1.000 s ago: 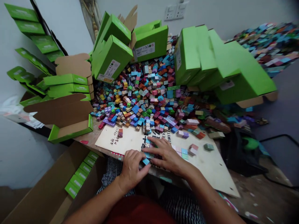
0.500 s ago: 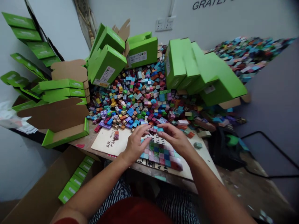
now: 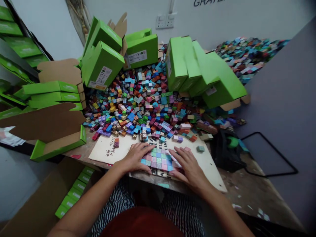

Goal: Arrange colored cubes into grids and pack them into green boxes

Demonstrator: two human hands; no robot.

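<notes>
- The bare left hand [image 3: 135, 158] and bare right hand [image 3: 189, 167] are laid low at the two sides of the block, having been lowered from above it.
- The fingers [image 3: 145, 155] of the left hand are spread and rest on the block's left edge; those of the right hand are spread against its right edge. Nothing is pinched.
- A flat, multicoloured block of small square cubes [image 3: 158, 160] is held between the hands, on a pale printed board [image 3: 199, 168].
- A cream paper sheet with handwritten black characters [image 3: 106, 149] is lying left of the block, on a worn wooden counter [image 3: 247, 194].
- A single grey-green cube [image 3: 200, 148] is left loose beyond the right hand.
- A large heap of multicoloured cubes [image 3: 128, 108] is spread farther on, backed by bright green cardboard boxes [image 3: 102, 64].
</notes>
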